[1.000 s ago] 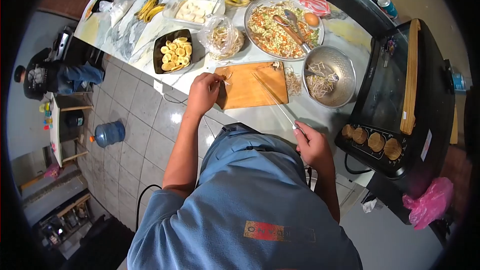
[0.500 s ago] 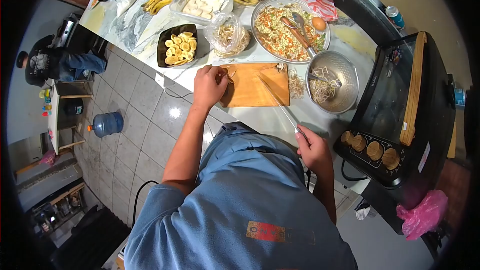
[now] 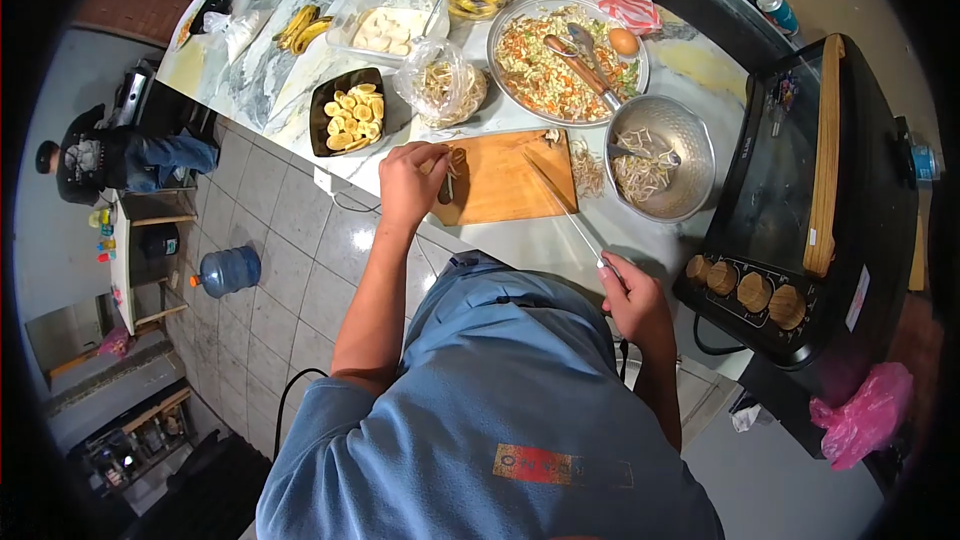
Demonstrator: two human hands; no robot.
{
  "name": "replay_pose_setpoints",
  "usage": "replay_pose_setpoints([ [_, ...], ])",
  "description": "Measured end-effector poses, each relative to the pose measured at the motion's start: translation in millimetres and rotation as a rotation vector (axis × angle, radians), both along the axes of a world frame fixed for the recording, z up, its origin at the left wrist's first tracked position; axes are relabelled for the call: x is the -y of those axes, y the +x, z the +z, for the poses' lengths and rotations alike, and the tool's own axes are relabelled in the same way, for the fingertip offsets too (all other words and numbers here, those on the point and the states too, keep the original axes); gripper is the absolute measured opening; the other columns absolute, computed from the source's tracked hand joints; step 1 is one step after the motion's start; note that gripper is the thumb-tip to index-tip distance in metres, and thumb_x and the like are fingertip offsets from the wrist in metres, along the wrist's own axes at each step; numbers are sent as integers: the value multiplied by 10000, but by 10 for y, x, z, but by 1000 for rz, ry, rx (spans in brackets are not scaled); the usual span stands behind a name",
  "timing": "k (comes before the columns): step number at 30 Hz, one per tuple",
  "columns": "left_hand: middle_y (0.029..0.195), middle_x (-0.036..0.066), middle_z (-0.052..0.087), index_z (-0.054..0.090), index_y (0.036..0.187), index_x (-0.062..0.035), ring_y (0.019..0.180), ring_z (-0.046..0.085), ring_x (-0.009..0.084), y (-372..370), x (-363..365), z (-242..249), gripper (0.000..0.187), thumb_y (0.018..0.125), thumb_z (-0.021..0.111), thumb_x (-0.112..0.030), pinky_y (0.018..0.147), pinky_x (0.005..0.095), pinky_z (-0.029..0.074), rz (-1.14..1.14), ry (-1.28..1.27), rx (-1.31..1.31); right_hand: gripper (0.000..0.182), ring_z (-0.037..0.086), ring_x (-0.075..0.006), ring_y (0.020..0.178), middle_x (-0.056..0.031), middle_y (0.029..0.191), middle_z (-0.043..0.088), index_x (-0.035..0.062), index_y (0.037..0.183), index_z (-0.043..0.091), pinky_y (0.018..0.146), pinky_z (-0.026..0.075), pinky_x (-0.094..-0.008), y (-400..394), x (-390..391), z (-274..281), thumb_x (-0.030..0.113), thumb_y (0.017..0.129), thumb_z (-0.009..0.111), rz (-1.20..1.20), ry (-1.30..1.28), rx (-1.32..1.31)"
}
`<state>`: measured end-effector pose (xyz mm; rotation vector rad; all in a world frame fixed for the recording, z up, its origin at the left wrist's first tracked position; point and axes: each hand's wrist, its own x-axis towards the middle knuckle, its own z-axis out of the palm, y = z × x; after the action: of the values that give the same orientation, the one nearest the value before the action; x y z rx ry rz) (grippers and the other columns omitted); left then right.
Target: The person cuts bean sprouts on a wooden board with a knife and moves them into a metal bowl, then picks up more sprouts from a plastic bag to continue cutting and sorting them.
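My left hand is at the left edge of the wooden cutting board, its fingertips pinched together over small brownish pieces. What they hold is too small to make out. Just below the fingertips, a dark, narrow piece shows on the board. My right hand grips the handle of a long, thin knife, whose blade reaches up across the board's right side. Small pale scraps sit at the board's top right corner. Bean sprouts lie beside it, and more are in the metal bowl.
Behind the board stand a bowl of banana slices, a bag of sprouts and a large tray of chopped vegetables with tongs and an egg. A toaster oven borders the right. Another person stands far left.
The view has shifted slightly. My left fingers have moved a little off the board's edge pieces, and the dark narrow piece now shows below them. The knife stays at the same place over the board.
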<state>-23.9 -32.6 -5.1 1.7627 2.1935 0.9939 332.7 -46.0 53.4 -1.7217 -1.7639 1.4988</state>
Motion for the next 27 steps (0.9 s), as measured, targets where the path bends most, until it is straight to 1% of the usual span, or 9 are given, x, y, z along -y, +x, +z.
replay_pose_setpoints([
  [5,906,129,734,732,909,-29,841,682,309,80,-57,181,96,829,740,-81,778,379,526,19,-50,96,355,674,-177,583,-146,675,672,4,1227,666,601,511,-315,4,20,-9,245,971,621,-20,-5,-20],
  [7,898,126,729,730,909,-42,847,671,323,72,-80,187,84,845,724,-95,819,399,502,-52,-2,-106,352,675,-170,585,-143,677,675,4,1231,665,598,510,-311,-1,27,18,240,973,620,-18,-13,-1],
  [10,886,123,723,730,912,-57,844,661,330,86,-115,242,82,860,712,-118,852,418,472,-93,-64,-139,352,673,-164,584,-140,681,676,4,1233,665,593,508,-310,4,52,-4,238,974,619,-37,-8,-5],
  [14,876,120,720,731,912,-63,824,660,319,53,-131,249,89,868,710,-137,849,417,462,-141,-65,-164,355,675,-164,586,-143,688,678,4,1237,664,593,510,-308,15,70,-4,239,974,620,-49,-2,-3],
  [17,873,122,720,733,912,-62,831,663,317,55,-103,274,92,869,710,-140,857,421,459,-145,-167,-114,357,679,-165,591,-147,689,680,5,1237,665,595,514,-309,14,103,15,242,974,620,-60,-9,2],
  [20,862,128,721,735,915,-54,813,670,309,36,-157,246,93,870,710,-132,822,419,485,-174,-147,-100,359,687,-168,598,-148,685,682,8,1237,666,600,520,-311,14,88,12,246,974,619,-54,7,14],
  [22,851,125,723,736,925,-49,787,675,302,32,-190,179,101,862,717,-125,768,411,513,-222,-102,0,365,693,-172,602,-149,688,684,13,1242,666,603,523,-315,27,127,-24,255,973,620,-73,3,3],
  [25,851,130,727,739,923,-46,768,682,292,83,-257,200,96,853,721,-109,715,398,528,-298,-109,-1,374,694,-176,603,-152,694,687,16,1248,665,607,523,-315,31,152,-13,265,971,623,-101,8,14],
  [27,868,132,728,739,946,-52,800,684,296,143,-318,210,111,858,713,-113,742,403,520,-350,-159,-35,377,695,-176,606,-151,694,687,18,1251,664,610,523,-312,47,172,-3,268,971,624,-117,-6,23],
])
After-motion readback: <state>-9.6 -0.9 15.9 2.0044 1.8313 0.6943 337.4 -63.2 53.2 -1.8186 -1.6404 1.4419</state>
